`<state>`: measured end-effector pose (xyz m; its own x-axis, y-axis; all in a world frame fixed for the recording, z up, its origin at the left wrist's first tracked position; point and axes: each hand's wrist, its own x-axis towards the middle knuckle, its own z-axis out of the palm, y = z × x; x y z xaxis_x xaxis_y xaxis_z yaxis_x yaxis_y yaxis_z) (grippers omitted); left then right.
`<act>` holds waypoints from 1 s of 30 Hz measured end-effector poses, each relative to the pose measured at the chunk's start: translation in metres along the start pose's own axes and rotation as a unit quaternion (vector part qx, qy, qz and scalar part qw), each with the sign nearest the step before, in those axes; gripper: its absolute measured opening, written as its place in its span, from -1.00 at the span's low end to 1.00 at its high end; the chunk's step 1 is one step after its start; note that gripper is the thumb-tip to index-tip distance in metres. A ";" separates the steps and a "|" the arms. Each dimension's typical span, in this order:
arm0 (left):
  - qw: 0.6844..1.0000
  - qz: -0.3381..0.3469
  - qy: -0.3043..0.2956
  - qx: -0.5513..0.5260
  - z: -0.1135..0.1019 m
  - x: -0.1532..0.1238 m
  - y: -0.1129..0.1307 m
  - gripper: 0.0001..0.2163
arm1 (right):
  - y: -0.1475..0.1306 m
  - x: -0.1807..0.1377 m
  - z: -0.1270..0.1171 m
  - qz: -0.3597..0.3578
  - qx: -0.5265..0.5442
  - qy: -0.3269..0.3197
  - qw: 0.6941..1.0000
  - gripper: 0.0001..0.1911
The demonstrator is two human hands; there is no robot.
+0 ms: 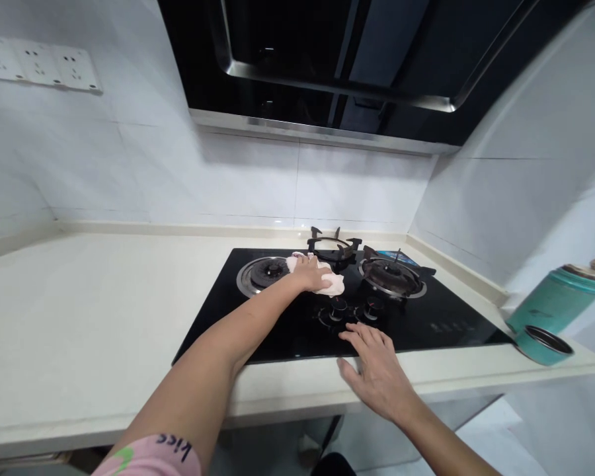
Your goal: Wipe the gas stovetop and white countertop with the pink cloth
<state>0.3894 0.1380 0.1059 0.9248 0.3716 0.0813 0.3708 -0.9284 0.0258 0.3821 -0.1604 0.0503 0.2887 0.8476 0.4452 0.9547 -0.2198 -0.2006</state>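
On the black glass gas stove [446, 324], my left hand [308, 272] presses and grips a white cloth [333, 285], just right of the left burner [268, 272]. The cloth lies bunched under the palm and fingers. A black pot support [333, 248] sits behind it at the stove's rear. Two control knobs, a left one [338, 309] and a right one [373, 308], stand in front of the cloth. My right hand [375, 371] is open and holds nothing, fingers apart, at the stove's front edge below the knobs. The right burner [393, 276] carries its own dark support.
A black range hood [302, 106] hangs low over the stove. At the right counter end are a teal flask [555, 303] and a teal cup [540, 348]. Pale countertop [89, 317] stretches left, with wall sockets [39, 63] above. A blue label [399, 256] shows behind the right burner.
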 end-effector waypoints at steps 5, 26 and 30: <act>0.998 0.031 0.049 0.022 0.001 -0.042 0.019 -0.52 | 0.001 0.000 0.002 -0.004 0.004 0.014 1.000 -0.65; 0.978 0.153 0.142 -0.011 -0.002 -0.281 0.007 -0.64 | 0.004 -0.004 0.008 0.001 -0.010 0.003 1.000 -0.55; 0.967 0.172 0.186 -0.030 -0.001 -0.304 0.005 -0.66 | 0.002 -0.004 0.010 0.008 -0.009 0.003 1.000 -0.55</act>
<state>0.1100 0.0204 0.0825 0.8935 0.0225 0.4485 0.0302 -0.9995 -0.0100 0.3821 -0.1597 0.0396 0.3036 0.8415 0.4469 0.9513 -0.2411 -0.1922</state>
